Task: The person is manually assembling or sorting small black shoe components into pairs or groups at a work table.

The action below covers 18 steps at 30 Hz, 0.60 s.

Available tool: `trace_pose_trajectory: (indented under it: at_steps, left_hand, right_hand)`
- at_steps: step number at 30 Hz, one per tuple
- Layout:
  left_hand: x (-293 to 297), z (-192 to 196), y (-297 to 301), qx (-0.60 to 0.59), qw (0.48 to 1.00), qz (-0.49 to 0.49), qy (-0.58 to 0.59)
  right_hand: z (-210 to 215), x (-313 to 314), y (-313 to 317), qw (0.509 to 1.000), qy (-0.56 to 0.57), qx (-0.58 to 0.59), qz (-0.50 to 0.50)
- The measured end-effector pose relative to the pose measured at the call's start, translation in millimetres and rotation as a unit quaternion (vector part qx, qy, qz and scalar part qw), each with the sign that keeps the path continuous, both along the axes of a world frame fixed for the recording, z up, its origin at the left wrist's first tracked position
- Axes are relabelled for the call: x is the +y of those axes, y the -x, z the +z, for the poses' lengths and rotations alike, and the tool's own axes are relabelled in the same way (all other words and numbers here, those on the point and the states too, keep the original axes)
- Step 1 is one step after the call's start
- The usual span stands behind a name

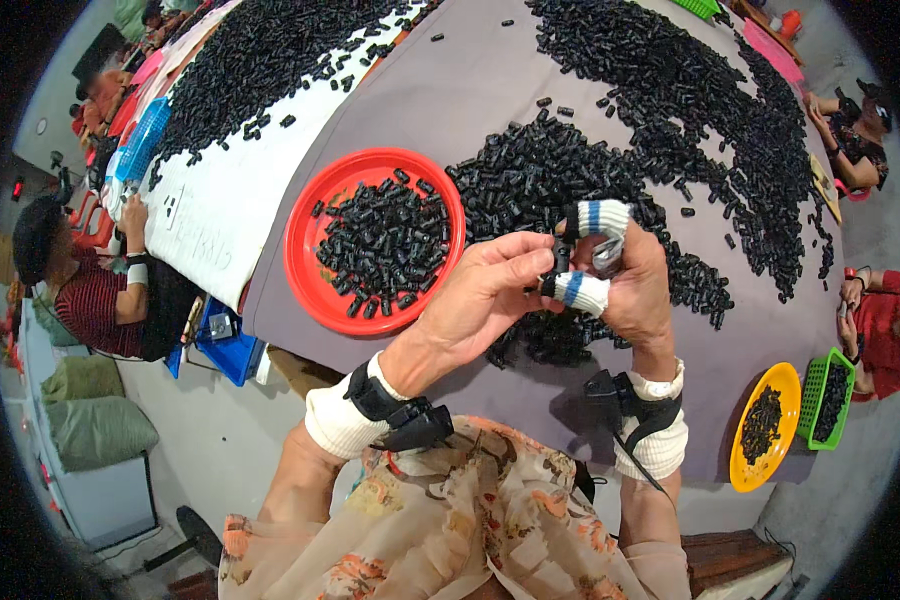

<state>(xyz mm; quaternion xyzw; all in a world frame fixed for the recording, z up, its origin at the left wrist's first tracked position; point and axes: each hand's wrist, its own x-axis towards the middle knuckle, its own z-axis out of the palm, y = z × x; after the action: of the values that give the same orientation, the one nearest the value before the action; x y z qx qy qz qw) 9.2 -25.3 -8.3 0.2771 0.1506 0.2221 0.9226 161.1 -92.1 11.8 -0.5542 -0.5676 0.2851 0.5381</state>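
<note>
Surrounding the work, a room with a pale grey floor [210,430] is seen, with stuffed green sacks [100,430] stacked between eight and nine o'clock. Most of the middle is taken up by a large table [450,105] covered in smooth grey cloth. Beside it, toward ten o'clock, a white-topped table [270,180] is set, and its upper part is covered by a dark heap [260,60] of small cylinders. More such cylinders are strewn over the grey cloth in a broad heap [660,90] toward one o'clock and in a nearer heap [530,165] just beyond the hands. At nine o'clock a person in a striped top [100,305] is seated; at three, another in red [882,340]. A red plate [298,285] filled with cylinders is placed toward ten o'clock, and a yellow plate [742,465] toward four, just beside a green basket [832,362]. Near the centre, a black piece [560,256] is pinched between thumb and forefinger of the left hand [480,295]. The right hand [635,285], its thumb and a finger wrapped in striped covers [598,217], is curled around the same spot; how firmly it is pressed cannot be told.
</note>
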Motion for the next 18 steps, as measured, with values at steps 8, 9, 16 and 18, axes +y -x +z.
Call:
trace_pose_trajectory:
  at_steps: [8,9,16,18]
  left_hand:
    - [7,-2,-1,-0.021,1.000,-0.012,-0.013]
    - [7,-2,-1,-0.034,0.999,-0.018,-0.001]
    - [10,-12,3,0.007,0.999,0.009,-0.043]
    - [10,-3,4,0.038,0.997,0.023,-0.059]
  right_hand:
    - [6,5,3,0.999,0.014,-0.036,0.003]
    - [3,7,3,1.000,0.021,0.002,0.015]
    - [10,7,6,0.996,0.030,-0.077,-0.021]
    - [12,8,9,0.997,0.030,-0.074,-0.022]
